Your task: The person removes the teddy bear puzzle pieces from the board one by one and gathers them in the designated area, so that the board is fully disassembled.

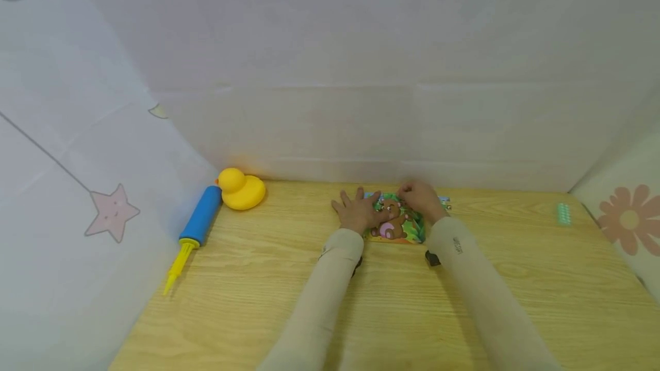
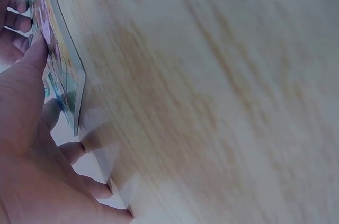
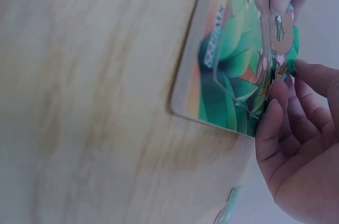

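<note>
A picture puzzle board [image 1: 392,233] with a brown bear among green leaves lies flat at the back of the table. My left hand [image 1: 357,212] is spread at its left side, the thumb reaching over the bear and the other fingertips on the table [image 2: 212,128]. Over the board's upper right part, my right hand [image 1: 420,198] pinches a puzzle piece [image 3: 293,49] with a green edge between thumb and finger. That piece stands tilted up from the board in the right wrist view, with the left thumb close to it. The right palm hides part of the board.
More puzzle pieces [image 1: 444,200] lie just right of the board. A yellow rubber duck [image 1: 244,192] and a blue hand pump [image 1: 203,213] with a yellow nozzle are at the left. A small pale green studded object [image 1: 564,213] lies far right. Cloth walls [image 1: 330,125] border the table.
</note>
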Demonstrator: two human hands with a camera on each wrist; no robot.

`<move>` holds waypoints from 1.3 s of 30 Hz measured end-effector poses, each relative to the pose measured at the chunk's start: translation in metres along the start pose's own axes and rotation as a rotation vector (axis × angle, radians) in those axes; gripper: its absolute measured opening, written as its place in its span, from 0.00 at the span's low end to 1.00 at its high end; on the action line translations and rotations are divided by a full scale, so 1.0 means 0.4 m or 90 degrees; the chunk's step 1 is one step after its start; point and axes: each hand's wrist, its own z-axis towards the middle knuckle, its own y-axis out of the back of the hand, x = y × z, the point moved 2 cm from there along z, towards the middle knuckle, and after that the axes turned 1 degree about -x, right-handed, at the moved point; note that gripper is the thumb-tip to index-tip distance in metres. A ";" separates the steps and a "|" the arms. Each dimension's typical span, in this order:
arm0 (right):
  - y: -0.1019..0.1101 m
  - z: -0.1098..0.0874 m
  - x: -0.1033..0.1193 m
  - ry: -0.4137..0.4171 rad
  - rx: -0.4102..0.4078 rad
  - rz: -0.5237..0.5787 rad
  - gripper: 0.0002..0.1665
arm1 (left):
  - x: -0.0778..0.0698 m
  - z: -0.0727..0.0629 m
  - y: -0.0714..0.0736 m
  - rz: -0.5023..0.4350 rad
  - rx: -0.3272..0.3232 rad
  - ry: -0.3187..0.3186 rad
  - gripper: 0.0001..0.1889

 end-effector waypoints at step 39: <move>0.007 0.005 -0.015 -0.071 0.087 0.260 0.25 | -0.003 -0.010 0.013 -0.005 0.015 0.004 0.38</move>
